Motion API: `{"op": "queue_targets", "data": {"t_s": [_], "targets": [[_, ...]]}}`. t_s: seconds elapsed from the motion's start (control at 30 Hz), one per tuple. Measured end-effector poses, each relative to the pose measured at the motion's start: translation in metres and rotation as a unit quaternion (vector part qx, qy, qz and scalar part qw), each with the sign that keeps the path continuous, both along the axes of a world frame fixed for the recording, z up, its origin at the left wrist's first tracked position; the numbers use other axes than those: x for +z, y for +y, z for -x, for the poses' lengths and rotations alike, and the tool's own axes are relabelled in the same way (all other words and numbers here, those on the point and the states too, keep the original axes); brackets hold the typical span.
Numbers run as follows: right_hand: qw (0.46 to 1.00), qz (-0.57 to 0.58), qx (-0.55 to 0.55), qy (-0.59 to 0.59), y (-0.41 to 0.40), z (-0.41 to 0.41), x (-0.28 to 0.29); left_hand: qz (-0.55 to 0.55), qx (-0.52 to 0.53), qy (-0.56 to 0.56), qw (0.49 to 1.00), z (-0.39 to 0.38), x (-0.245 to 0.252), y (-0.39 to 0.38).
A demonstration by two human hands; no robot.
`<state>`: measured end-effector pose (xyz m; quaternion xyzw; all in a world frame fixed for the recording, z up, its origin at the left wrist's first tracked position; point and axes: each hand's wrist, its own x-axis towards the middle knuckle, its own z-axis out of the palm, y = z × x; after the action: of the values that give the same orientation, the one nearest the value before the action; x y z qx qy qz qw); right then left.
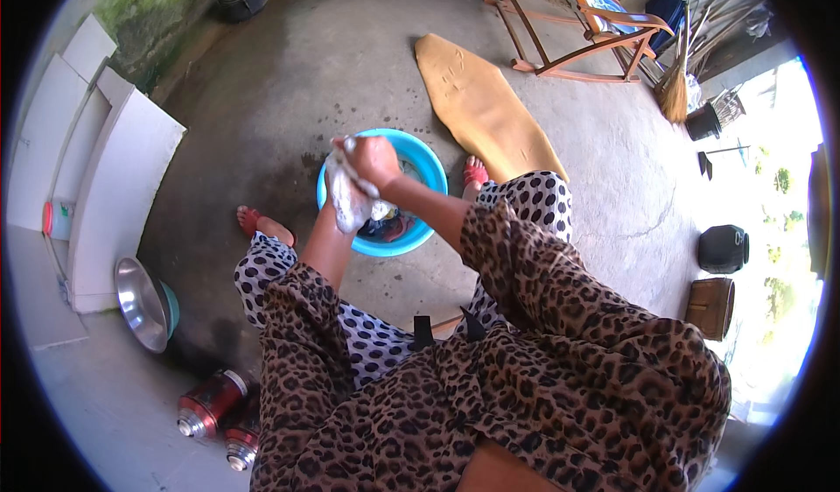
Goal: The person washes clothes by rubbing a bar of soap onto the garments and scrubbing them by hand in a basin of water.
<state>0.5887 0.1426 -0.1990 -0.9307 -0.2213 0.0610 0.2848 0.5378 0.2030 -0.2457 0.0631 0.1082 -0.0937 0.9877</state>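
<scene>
Above a light-blue plastic basin (436,164) on the floor, my two hands meet. My right hand (373,160) is closed on a soapy, light-coloured cloth (342,180), which is covered in white suds. My left hand (348,200) is under and beside the cloth, largely covered by foam; its fingers are mostly hidden by the cloth and my right hand. Inside the basin lie wet dark and reddish clothes (390,226) in water, with some suds near them. Both wrists are bare, below leopard-print sleeves.
A tan mat (492,108) lies beyond the basin on the right, near a wooden rocking chair (571,32). At the left, a metal basin (141,305) leans by a white wall panel. Red vacuum flasks (213,403) lie lower left. Brooms (676,91) and dark containers (722,249) stand at the right.
</scene>
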Motion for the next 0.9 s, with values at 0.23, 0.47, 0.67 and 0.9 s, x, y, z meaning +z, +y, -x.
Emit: {"op": "queue_targets", "data": {"t_s": [0.23, 0.47, 0.67, 0.9], "targets": [[0.996, 0.003, 0.016, -0.086, -0.016, 0.011, -0.024, 0.017, -0.017, 0.038, 0.999, 0.006, 0.014, -0.011], [0.993, -0.003, -0.096, 0.076, -0.059, -0.063, -0.039, -0.13, -0.035, 0.046, 0.99, 0.003, 0.101, -0.011], [0.648, -0.384, -0.134, 0.644, -0.1, -0.074, -0.025, -0.266, 0.07, 0.022, 0.961, 0.013, 0.057, 0.021], [0.77, -0.471, -0.187, 0.388, -0.084, -0.039, -0.057, -0.28, 0.058, 0.113, 0.951, 0.007, 0.024, 0.009]]}}
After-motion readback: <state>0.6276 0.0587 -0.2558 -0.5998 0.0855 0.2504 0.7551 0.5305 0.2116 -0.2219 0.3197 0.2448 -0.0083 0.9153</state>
